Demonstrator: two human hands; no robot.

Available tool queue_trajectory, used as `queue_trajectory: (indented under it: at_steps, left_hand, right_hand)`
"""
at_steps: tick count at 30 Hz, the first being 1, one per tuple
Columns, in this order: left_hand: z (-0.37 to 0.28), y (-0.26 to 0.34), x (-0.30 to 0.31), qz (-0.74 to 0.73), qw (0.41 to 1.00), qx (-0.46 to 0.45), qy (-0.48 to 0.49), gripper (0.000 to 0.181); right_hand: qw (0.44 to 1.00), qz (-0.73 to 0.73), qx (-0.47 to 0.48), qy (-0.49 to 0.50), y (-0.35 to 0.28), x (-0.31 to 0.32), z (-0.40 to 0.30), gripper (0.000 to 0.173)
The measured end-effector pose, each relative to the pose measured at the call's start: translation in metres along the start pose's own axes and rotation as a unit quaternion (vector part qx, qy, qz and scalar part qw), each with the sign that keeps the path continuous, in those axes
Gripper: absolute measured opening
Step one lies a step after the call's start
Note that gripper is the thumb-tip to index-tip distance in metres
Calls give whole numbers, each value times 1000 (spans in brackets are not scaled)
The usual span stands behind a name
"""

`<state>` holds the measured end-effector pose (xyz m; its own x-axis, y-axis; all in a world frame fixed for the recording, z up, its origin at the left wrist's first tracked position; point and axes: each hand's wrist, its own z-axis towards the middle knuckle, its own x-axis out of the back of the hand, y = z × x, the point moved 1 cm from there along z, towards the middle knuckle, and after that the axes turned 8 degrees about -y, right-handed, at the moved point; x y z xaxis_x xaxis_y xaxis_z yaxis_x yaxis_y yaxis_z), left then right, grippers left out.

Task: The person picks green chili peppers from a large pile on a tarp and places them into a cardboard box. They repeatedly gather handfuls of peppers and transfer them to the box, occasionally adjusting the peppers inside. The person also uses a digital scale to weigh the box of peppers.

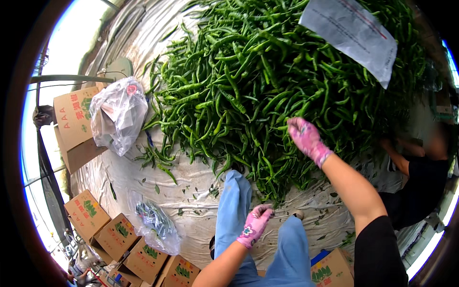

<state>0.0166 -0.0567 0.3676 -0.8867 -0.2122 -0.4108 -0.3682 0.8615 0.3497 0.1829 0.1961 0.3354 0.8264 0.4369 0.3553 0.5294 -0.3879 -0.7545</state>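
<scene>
A large heap of long green chili peppers [229, 97] lies before me on a pale plastic sheet [193, 222]. My right hand [307, 141], in a pink patterned glove, reaches over the heap with its fingers bent down at the peppers. Whether a pepper is pinched there is hard to see. Lower down, my left hand [255, 225], in a matching flowered glove, is held between my knees with its fingers curled. Its fingertips are close to the near edge of the heap, and any thing inside them is hidden.
Printed white sheeting [351, 39] covers part of the heap. At left are a cardboard carton [77, 118] and a clear plastic bag [120, 114]. Several cartons [116, 236] stand lower left, beside another filled bag [156, 222]. Another person [419, 179] crouches at right.
</scene>
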Motion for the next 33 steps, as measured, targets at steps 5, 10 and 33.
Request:
queue_trajectory:
  at_steps: [5,10,33]
  left_hand:
    - [75,90,104,4,997,-47,68,26]
    - [156,154,140,-16,991,-63,118,25]
    - [179,182,30,-121,985,-111,49,8]
  right_hand:
    - [937,-215,121,246,-2,29,217,48]
    - [963,-70,-77,250,-16,-43,212,45]
    - [867,423,-194,-177,13,-49,75,40]
